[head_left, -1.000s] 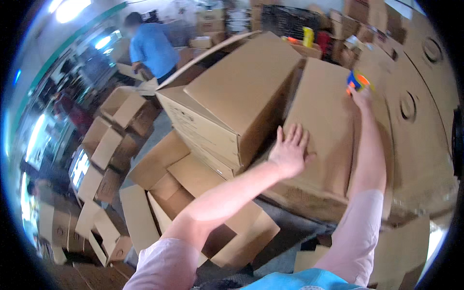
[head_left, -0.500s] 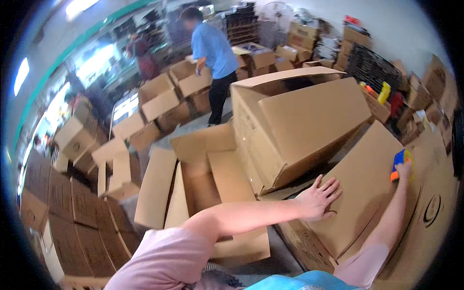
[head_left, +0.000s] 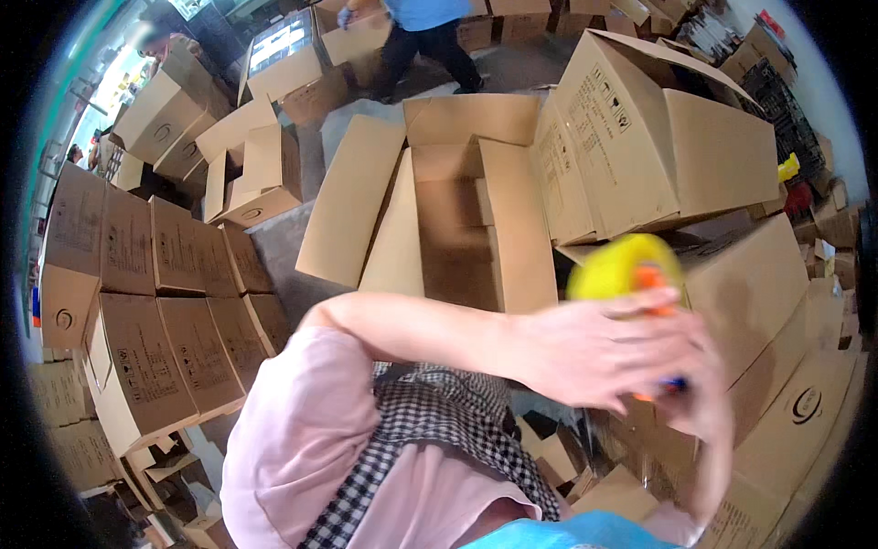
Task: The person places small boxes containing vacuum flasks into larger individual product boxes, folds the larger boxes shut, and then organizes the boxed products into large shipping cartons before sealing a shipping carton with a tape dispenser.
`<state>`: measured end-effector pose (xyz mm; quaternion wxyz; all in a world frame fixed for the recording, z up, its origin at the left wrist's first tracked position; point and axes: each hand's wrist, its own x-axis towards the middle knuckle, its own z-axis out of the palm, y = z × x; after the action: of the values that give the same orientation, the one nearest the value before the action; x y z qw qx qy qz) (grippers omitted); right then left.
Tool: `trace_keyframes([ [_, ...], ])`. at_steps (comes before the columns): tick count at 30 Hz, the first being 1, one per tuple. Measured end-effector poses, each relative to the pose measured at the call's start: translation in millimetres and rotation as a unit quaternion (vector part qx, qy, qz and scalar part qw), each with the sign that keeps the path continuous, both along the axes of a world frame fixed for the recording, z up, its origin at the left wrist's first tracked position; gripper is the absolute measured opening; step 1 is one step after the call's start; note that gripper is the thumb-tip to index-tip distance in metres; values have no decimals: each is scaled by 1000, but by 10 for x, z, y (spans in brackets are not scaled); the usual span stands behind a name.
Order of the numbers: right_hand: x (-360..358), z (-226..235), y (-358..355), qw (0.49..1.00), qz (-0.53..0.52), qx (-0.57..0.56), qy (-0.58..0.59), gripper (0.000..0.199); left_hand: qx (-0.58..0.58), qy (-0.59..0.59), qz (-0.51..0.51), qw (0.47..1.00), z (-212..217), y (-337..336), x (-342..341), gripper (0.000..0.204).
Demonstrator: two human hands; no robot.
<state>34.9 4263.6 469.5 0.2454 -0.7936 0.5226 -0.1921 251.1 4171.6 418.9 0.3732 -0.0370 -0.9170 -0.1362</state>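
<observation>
A tape dispenser point(head_left: 636, 265) with a yellow roll and orange and blue parts is raised in front of my chest, above the flaps of a carton point(head_left: 750, 284). My right hand point(head_left: 704, 389) is closed around its handle, though much of the grip is hidden. My left hand point(head_left: 594, 357) crosses in front, against the dispenser and my right hand; its fingers are smeared, so I cannot make out its hold. Beyond my left forearm stands an open cardboard box point(head_left: 517, 220), flaps spread and its visible inside bare.
A large carton point(head_left: 631, 137) leans behind the open box. Stacked brown cartons point(head_left: 137, 357) line the left side. A smaller open box point(head_left: 256, 174) sits on the floor. A co-worker in a blue shirt point(head_left: 430, 11) stands at the far end near more boxes.
My right hand has brought the tape dispenser from the carton's far right in toward my chest. My left hand has left the carton flap and met it. The view has tilted down.
</observation>
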Motion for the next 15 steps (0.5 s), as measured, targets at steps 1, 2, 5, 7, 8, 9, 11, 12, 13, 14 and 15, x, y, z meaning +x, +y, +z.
trace_keyframes([
  [1, 356, -156, -175, 998, 62, -16, 18, 61, -88, -64, 89, 990, -89, -68, 311, 81],
  [2, 610, -347, -300, 995, 45, 87, 4, 64, 31, -70, 31, 997, -184, -194, 613, 79],
  [5, 1410, -1220, -714, 983, 131, 125, -38, 59, 107, -284, 115, 946, -795, -414, 1561, 82],
  [7, 2106, -2029, -971, 953, 221, 190, -85, 59, 245, -324, 63, 912, -1643, -496, 2308, 66],
  [8, 2445, -2319, -1085, 953, 247, 146, -96, 57, 269, -326, 97, 901, -1893, -504, 2668, 64],
  [9, 2852, -2482, -1186, 964, 261, 53, -20, 59, 340, -333, 175, 862, -2095, -495, 3065, 63],
  [11, 3533, -2681, -1401, 968, 242, -67, 25, 58, 471, -323, 318, 757, -2304, -414, 3820, 62],
  [12, 3791, -2865, -1461, 988, 130, 6, -83, 58, 528, -305, 375, 699, -2365, -381, 4175, 61],
  [13, 4037, -3194, -1554, 980, 17, 73, -186, 58, 573, -275, 428, 643, -2397, -372, 4553, 59],
  [14, 4287, -3595, -1651, 943, -99, 136, -286, 58, 609, -252, 466, 590, -2442, -332, 4945, 55],
  [15, 4460, -4256, -1728, 892, -220, 219, -329, 55, 615, -204, 506, 569, -2447, -295, 5252, 53],
])
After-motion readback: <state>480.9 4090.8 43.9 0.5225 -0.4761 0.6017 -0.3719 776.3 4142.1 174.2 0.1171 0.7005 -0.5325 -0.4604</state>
